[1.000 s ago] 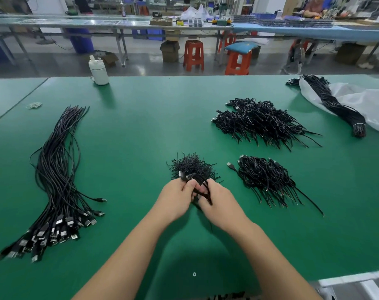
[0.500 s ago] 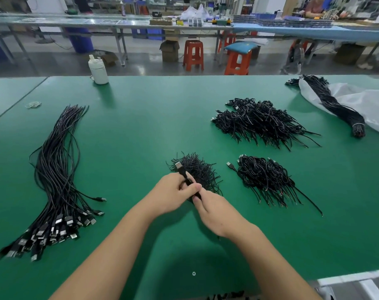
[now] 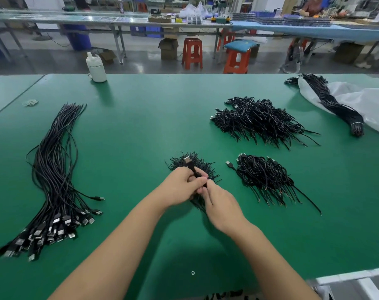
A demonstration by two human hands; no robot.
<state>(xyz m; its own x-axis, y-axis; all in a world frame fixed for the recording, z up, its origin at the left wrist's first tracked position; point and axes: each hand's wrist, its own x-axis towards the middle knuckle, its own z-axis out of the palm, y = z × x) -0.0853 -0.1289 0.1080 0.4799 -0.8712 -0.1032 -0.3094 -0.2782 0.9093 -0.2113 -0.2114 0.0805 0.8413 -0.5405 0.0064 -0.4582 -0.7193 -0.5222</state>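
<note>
Sticking up out of the left hand, the silver USB plug of a black cable is pointed away from the person, over the near middle of the green table. The cable is gripped by the left hand, whose fingers are curled closed round it with the thumb laid across the top. The right hand is brought up against the left from the near right; its thumb and forefinger are pinched together at the cable just below the left thumb, and its other fingers are loosely bent. Whether a thin tie is also caught in that pinch cannot be told. The rest of the cable is hidden inside and under the two hands.

Directly under and behind the hands a small heap of short black ties is spread on the table. Just to its right a pile of coiled cables is laid, with loose ends trailing toward the near right. Farther back a larger pile of coils is seen. At the far right a bound bundle is rested on a clear plastic bag. Well apart on the left, a long sheaf of straight cables is stretched out, its plugs fanned toward the near edge. A white bottle is stood upright at the far edge
</note>
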